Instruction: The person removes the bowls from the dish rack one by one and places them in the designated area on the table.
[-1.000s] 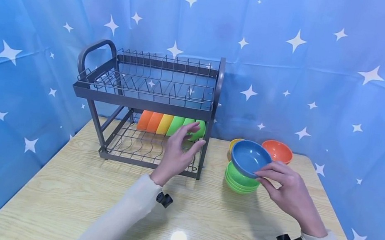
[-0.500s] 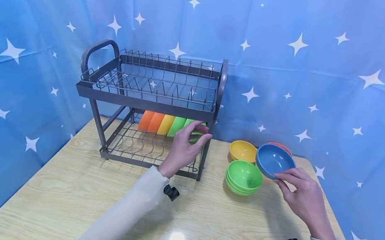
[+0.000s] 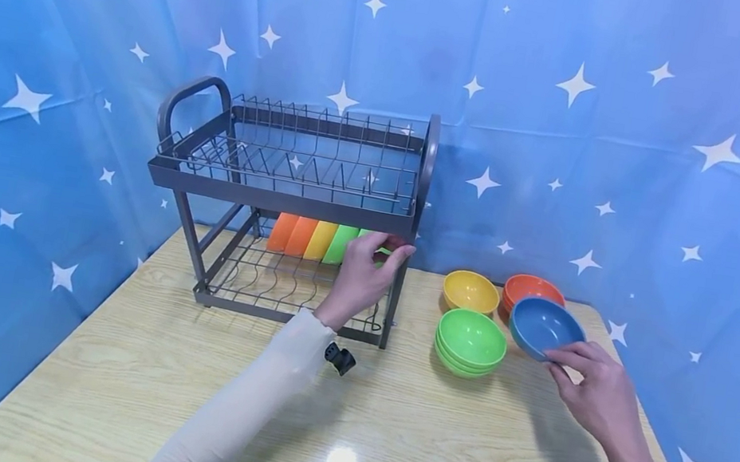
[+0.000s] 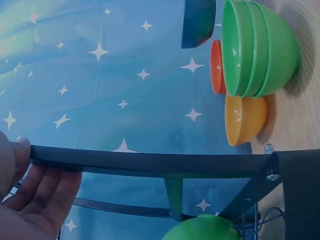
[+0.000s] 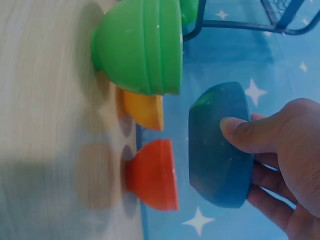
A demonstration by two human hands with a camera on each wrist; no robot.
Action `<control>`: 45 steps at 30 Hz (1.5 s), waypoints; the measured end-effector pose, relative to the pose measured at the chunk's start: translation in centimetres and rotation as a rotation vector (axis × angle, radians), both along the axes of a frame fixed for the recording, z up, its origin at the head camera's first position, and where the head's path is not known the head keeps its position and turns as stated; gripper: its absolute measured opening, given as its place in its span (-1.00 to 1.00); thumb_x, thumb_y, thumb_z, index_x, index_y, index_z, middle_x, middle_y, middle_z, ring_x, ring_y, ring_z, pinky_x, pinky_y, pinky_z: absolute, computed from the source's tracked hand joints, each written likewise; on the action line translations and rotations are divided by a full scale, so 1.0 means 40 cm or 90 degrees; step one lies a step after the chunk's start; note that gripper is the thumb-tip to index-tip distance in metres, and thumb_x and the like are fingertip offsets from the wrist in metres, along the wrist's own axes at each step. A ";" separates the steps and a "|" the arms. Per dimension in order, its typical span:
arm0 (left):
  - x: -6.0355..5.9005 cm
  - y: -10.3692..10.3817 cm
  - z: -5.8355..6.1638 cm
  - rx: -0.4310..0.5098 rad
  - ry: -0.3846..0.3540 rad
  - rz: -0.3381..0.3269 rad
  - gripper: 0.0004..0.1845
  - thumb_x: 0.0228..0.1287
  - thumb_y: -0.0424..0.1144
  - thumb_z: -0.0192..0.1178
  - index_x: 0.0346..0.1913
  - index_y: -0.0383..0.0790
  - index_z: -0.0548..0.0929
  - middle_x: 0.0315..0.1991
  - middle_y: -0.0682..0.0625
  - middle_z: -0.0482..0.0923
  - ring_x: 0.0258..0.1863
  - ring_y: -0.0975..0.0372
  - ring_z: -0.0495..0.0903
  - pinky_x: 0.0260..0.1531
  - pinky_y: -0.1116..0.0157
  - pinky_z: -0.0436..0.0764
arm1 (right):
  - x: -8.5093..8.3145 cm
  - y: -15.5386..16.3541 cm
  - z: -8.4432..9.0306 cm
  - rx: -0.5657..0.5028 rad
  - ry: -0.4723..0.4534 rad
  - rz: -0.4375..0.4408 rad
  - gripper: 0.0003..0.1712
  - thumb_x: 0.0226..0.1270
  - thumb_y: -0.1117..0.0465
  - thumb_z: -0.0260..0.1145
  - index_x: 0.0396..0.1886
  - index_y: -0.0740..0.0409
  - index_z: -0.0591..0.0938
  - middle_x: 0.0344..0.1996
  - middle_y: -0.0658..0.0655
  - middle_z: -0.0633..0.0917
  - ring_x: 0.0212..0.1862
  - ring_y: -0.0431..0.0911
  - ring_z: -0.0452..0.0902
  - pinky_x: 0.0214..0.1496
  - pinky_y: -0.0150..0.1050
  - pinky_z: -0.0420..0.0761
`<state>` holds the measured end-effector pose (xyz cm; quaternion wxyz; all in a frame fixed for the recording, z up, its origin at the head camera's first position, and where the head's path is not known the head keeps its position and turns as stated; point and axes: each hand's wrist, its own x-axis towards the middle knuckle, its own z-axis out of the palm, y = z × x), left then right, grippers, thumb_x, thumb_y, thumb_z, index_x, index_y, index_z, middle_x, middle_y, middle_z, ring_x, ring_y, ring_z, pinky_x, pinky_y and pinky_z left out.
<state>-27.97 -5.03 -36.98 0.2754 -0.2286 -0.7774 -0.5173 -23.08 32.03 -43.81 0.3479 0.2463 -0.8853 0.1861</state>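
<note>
My right hand (image 3: 606, 394) pinches a blue bowl (image 3: 547, 328) by its near rim, thumb on its outer wall in the right wrist view. The bowl is raised off the table, its mouth tilted, overlapping the orange bowl (image 3: 534, 288) in the head view. Just left stand a yellow bowl (image 3: 471, 291) and a stack of green bowls (image 3: 472, 338). My left hand (image 3: 362, 278) grips the right upright (image 4: 120, 161) of a dark two-tier dish rack (image 3: 280, 199), thumb on one side and fingers on the other. Several orange, yellow and green bowls (image 3: 320, 241) lean in a row on its lower tier.
The rack's top tier has wire dividers (image 3: 317, 174) and curved side handles. A light wood table (image 3: 425, 434) carries everything. Behind it hangs a blue curtain (image 3: 533, 71) with white stars. The table's right edge runs close by my right forearm.
My right hand has carried the blue bowl rightward, away from above the green stack, uncovering the yellow bowl. My left hand has shifted right and closed its fingers on the rack's upright.
</note>
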 end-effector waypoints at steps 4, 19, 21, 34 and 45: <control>-0.004 0.004 -0.008 0.000 0.012 0.000 -0.86 0.50 -0.21 0.23 -0.07 -0.23 0.64 -0.21 -0.10 0.68 -0.17 0.15 0.68 -0.10 0.30 0.78 | 0.002 0.010 -0.017 0.008 -0.009 -0.004 -0.65 -0.24 0.41 0.68 -0.35 0.10 0.85 -0.37 0.10 0.77 -0.34 0.05 0.64 -0.39 -0.46 0.46; -0.005 0.008 -0.013 -0.010 0.000 0.004 -0.86 0.51 -0.21 0.20 -0.07 -0.23 0.60 -0.21 -0.10 0.63 -0.17 0.16 0.66 -0.10 0.36 0.76 | 0.007 0.029 -0.076 0.034 -0.092 -0.030 -0.74 -0.14 0.36 0.65 -0.37 0.09 0.85 -0.34 0.18 0.79 -0.31 0.15 0.70 -0.43 -0.06 0.64; -0.004 0.008 -0.012 -0.013 0.002 0.004 -0.86 0.52 -0.22 0.20 -0.07 -0.24 0.59 -0.21 -0.10 0.63 -0.17 0.15 0.66 -0.11 0.37 0.75 | 0.009 0.032 -0.083 0.037 -0.104 -0.033 -0.75 -0.13 0.36 0.65 -0.36 0.09 0.85 -0.33 0.20 0.79 -0.28 0.17 0.70 -0.40 0.02 0.66; -0.005 0.005 -0.014 -0.011 0.003 0.000 -0.87 0.52 -0.23 0.20 -0.08 -0.24 0.60 -0.22 -0.11 0.64 -0.19 0.14 0.67 -0.13 0.25 0.78 | 0.021 0.047 -0.124 0.046 -0.181 -0.042 -0.79 -0.05 0.32 0.64 -0.34 0.07 0.85 -0.27 0.24 0.80 -0.17 0.28 0.72 -0.22 0.24 0.70; -0.007 0.002 -0.013 -0.009 0.000 -0.001 -0.85 0.52 -0.21 0.19 -0.06 -0.24 0.60 -0.21 -0.11 0.62 -0.19 0.14 0.64 -0.10 0.20 0.77 | 0.013 0.050 -0.133 0.052 -0.186 -0.048 -0.81 0.01 0.30 0.60 -0.31 0.11 0.84 -0.25 0.27 0.79 -0.13 0.31 0.70 -0.19 0.29 0.68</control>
